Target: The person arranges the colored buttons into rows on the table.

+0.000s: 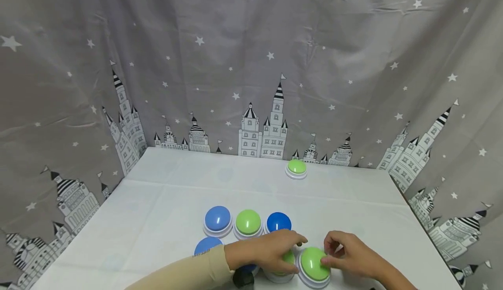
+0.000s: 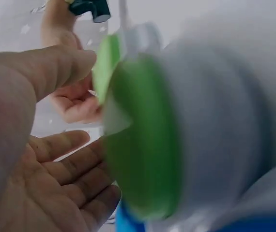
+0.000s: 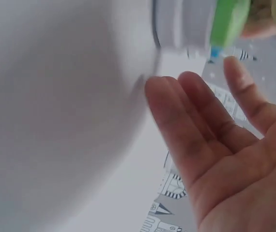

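A round push button with a green dome (image 1: 313, 260) and white base stands near the table's front edge. My right hand (image 1: 355, 255) is just to the right of it, thumb by the dome; in the right wrist view the fingers (image 3: 176, 125) are extended beside the button's white base (image 3: 181, 24). My left hand (image 1: 273, 250) reaches over another green button (image 1: 290, 258), partly hiding it. The left wrist view has that button (image 2: 147, 135) large and blurred, with the left fingers (image 2: 75, 169) loosely spread beside it. Neither hand visibly grips anything.
Behind the left hand stand a blue button (image 1: 218, 219), a green button (image 1: 248, 222) and a darker blue one (image 1: 278, 222). Another blue button (image 1: 207, 245) is partly behind the left sleeve (image 1: 196, 268). A lone green button (image 1: 296, 167) sits at the white table's (image 1: 177, 172) back edge, before a grey curtain (image 1: 220, 71).
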Demonstrator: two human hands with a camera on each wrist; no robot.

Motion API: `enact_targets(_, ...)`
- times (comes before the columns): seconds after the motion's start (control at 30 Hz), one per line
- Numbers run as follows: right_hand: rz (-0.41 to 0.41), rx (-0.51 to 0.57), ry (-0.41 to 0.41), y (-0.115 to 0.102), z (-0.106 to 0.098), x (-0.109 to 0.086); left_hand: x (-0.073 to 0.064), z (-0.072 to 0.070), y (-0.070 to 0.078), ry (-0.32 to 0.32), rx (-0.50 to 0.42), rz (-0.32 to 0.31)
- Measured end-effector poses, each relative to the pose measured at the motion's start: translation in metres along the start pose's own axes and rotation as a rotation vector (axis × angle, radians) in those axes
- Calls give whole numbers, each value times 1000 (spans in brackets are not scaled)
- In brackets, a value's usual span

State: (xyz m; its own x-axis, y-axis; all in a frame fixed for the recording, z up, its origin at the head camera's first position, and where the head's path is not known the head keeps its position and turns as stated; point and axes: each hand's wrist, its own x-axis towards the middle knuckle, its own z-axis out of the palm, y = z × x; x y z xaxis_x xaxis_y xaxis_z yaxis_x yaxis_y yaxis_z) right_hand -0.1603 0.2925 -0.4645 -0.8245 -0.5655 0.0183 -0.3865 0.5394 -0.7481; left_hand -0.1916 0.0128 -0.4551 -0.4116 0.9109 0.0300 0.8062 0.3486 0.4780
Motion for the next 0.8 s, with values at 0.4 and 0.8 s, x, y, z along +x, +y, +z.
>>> enact_targets(0.4, 83, -164, 154, 32, -42, 81, 50, -51, -52, 97, -141, -270)
enact_targets(0.8, 220, -129, 308, 63, -49, 161, 98, -67, -125, 326, -238, -514)
